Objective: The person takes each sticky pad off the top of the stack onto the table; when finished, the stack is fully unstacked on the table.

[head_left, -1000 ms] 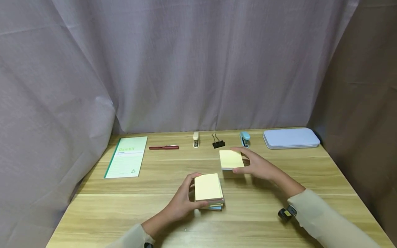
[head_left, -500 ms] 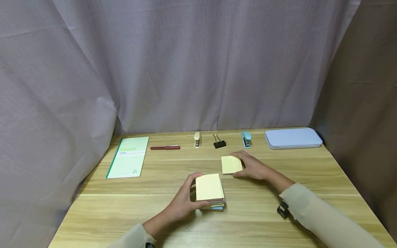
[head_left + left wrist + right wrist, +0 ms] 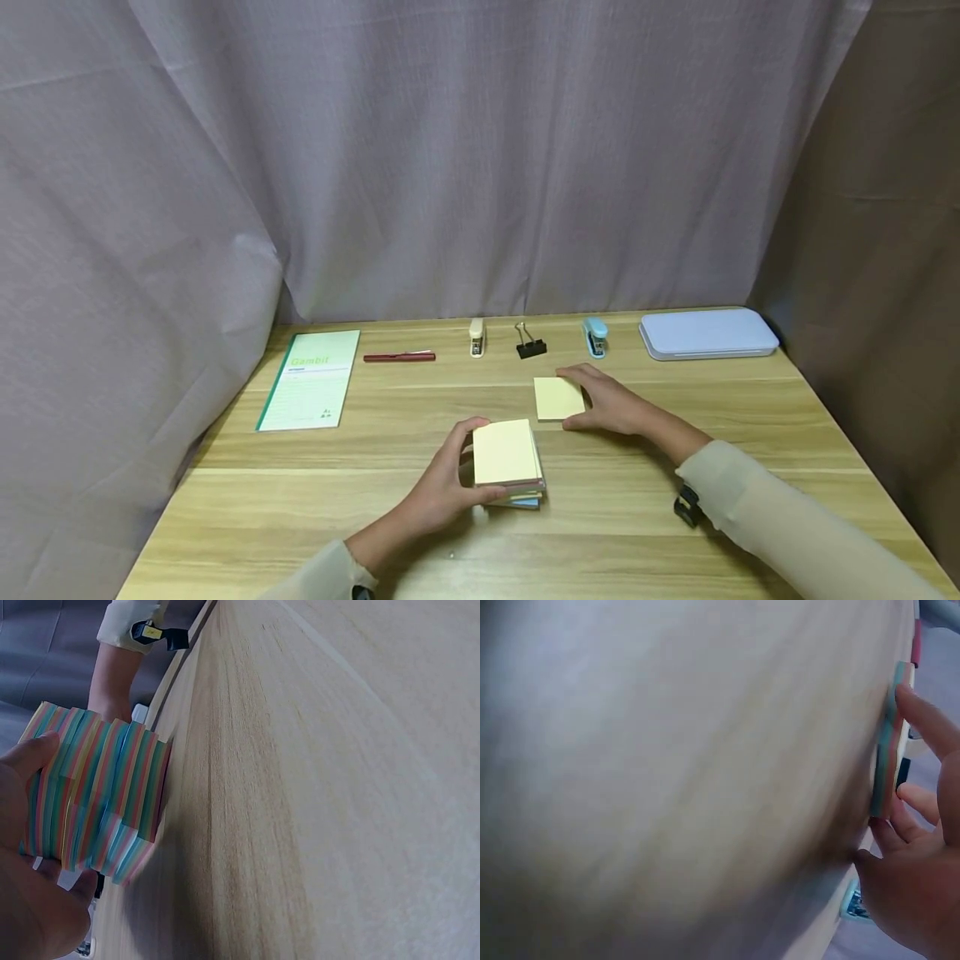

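Note:
My left hand grips a tall stack of sticky note pads at the middle of the table, thumb on the near side and fingers on the far side. The top sheet is pale yellow. Pink, green, yellow and blue layers, unevenly aligned, show along the stack's edge in the left wrist view. Farther back and to the right, my right hand holds a thinner pale yellow sticky note pad between thumb and fingers, down at the tabletop. Its striped edge shows in the right wrist view.
Along the back of the wooden table lie a green notebook, a dark red pen, a cream stapler, a black binder clip, a blue stapler and a light blue case. Grey curtains hang behind.
The right hand has lowered its sticky note pad from just above the table to the tabletop, then stayed nearly still. My left hand keeps its grip on the stack.

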A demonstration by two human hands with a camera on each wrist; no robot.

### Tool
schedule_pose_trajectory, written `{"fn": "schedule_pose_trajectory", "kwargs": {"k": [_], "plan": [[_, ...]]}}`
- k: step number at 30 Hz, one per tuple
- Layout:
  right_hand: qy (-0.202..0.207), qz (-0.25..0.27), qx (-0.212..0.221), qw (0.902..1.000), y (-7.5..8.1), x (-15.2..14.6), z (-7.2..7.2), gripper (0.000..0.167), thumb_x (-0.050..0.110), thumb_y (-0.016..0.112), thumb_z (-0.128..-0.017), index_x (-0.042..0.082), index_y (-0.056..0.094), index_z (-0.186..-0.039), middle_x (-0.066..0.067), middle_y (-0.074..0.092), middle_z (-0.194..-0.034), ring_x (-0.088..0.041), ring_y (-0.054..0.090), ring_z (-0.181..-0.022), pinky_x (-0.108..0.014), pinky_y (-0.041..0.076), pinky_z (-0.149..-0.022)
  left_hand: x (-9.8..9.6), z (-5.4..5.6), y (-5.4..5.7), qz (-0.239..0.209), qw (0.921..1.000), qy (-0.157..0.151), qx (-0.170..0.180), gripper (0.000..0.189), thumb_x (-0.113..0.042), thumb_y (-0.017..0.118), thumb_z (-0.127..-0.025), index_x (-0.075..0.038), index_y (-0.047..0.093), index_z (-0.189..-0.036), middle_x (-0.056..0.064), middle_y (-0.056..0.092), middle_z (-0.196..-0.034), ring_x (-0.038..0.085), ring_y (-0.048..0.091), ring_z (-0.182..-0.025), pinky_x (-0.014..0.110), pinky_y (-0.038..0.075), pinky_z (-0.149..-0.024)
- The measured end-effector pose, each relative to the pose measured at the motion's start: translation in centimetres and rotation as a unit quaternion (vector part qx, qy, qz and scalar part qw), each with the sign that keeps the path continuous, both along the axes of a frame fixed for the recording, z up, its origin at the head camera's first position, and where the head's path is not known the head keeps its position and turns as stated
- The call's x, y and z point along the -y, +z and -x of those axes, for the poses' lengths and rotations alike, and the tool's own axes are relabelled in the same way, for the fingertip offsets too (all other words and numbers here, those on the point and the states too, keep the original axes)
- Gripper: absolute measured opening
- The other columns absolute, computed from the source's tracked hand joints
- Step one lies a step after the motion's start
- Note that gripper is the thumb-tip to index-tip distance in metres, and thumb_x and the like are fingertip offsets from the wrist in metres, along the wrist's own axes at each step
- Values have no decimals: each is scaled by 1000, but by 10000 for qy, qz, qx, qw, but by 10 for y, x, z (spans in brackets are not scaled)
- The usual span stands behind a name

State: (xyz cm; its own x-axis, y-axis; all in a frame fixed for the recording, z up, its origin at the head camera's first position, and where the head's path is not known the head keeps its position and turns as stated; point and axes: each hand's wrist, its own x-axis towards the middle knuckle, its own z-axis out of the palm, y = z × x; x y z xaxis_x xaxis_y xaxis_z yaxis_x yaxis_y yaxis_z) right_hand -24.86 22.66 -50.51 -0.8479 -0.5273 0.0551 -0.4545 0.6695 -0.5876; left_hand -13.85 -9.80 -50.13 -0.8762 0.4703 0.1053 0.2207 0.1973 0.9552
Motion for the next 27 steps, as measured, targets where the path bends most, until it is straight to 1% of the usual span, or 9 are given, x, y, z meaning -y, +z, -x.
{"fn": "schedule_pose_trajectory", "kwargs": {"k": [3, 6, 8, 11, 16, 19, 22, 24, 27], "plan": [[-92, 8, 100, 9999, 6, 0, -2, 94, 41, 86, -84, 1, 40, -155, -23, 46, -152, -46, 45, -139, -63, 38, -114, 0, 0, 0, -4, 10000, -14, -21, 86, -14, 90, -81, -18, 38, -149, -1, 53, -142, 23, 48, -134, 53, 39, -113], [-144, 47, 174, 9997, 16, 1, -6, 93, 43, 83, -86, 2, 38, -157, -25, 42, -155, -48, 42, -141, -66, 35, -114, 0, 0, 0, 10, 10000, -19, -27, 86, -15, 90, -81, -15, 38, -150, -1, 53, -142, 23, 48, -135, 52, 39, -113], [-163, 107, 215, 9996, 25, 4, -11, 92, 42, 82, -88, 3, 38, -158, -25, 40, -157, -48, 39, -143, -67, 34, -115, 0, 0, 0, 29, 10000, -26, -27, 88, -15, 89, -81, -12, 36, -151, 0, 52, -142, 23, 47, -135, 53, 39, -113], [-119, 240, 258, 9993, 37, 9, -22, 89, 41, 82, -89, 6, 38, -158, -23, 39, -159, -47, 37, -145, -68, 31, -116, 0, 0, 1, 84, 10000, -41, -23, 88, -15, 89, -82, -11, 35, -151, 0, 52, -143, 24, 47, -136, 53, 39, -114], [99, 509, 506, 9974, 53, 25, -46, 85, 43, 80, -90, 14, 39, -159, -17, 39, -161, -44, 35, -148, -69, 31, -115, 0, 0, 1, 68, 10000, -48, -12, 84, -15, 88, -83, -14, 38, -150, 3, 52, -143, 25, 47, -135, 54, 38, -114], [290, 606, 676, 9955, 59, 36, -60, 86, 46, 79, -89, 18, 39, -159, -13, 38, -162, -42, 34, -149, -68, 35, -113, 0, 0, 1, 49, 10000, -46, -12, 83, -15, 88, -83, -15, 38, -149, 3, 53, -143, 25, 47, -135, 54, 37, -115], [487, 713, 857, 9926, 64, 47, -71, 89, 49, 80, -87, 20, 38, -160, -9, 39, -163, -39, 34, -149, -68, 35, -113, 1, 1, 1, 36, 9999, -78, -63, 85, -15, 88, -83, -11, 37, -150, 3, 52, -143, 25, 47, -135, 55, 37, -115], [613, 789, 965, 9903, 65, 53, -77, 90, 49, 80, -87, 19, 38, -160, -8, 39, -162, -38, 34, -149, -68, 35, -113, 1, 2, 0, 22, 9999, -103, -81, 86, -15, 88, -83, -9, 36, -151, 2, 52, -144, 25, 47, -136, 55, 36, -115], [730, 766, 1012, 9892, 66, 60, -84, 92, 51, 81, -86, 18, 37, -160, -6, 39, -162, -34, 35, -150, -66, 34, -115, 1, 1, 1, -7, 9999, -142, -70, 87, -16, 88, -83, -9, 35, -151, 0, 51, -145, 24, 46, -137, 54, 35, -116]]}}
